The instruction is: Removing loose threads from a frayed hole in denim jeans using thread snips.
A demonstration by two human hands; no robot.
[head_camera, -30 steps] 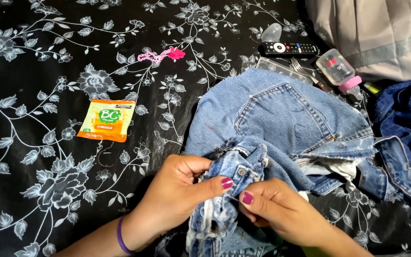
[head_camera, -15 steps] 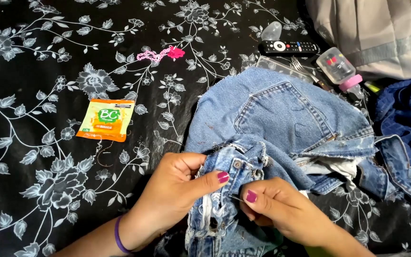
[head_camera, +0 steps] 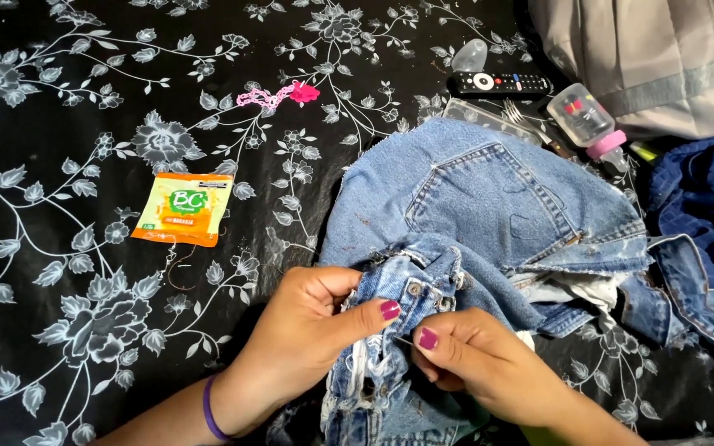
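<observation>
- Denim jeans [head_camera: 489, 215], pale blue and frayed, lie bunched on the black floral cloth [head_camera: 68, 314], right of centre; a back pocket faces up.
- Left hand [head_camera: 311, 339] pinches the frayed waistband edge between thumb and fingers, just beside a metal button [head_camera: 414, 288]; a purple band circles its wrist.
- Right hand [head_camera: 477, 363] is closed, thumb and forefinger pressed together on a thin needle-like item whose tip touches the denim; the item is too small to identify with certainty.
- Both hands sit close together at the lower middle, nearly touching across the fabric fold.
- Orange-and-green sachet [head_camera: 182, 208] lies flat on the cloth, well apart to the left.
- Pink chain trinket [head_camera: 278, 94] rests further up.
- Remote control [head_camera: 499, 83], clear baby bottle with pink cap [head_camera: 587, 118] and fork [head_camera: 526, 122] lie near the top edge of the jeans.
- Dark blue garment [head_camera: 700, 215] lies at the right, beside the jeans; a grey bag [head_camera: 646, 58] sits above it.
</observation>
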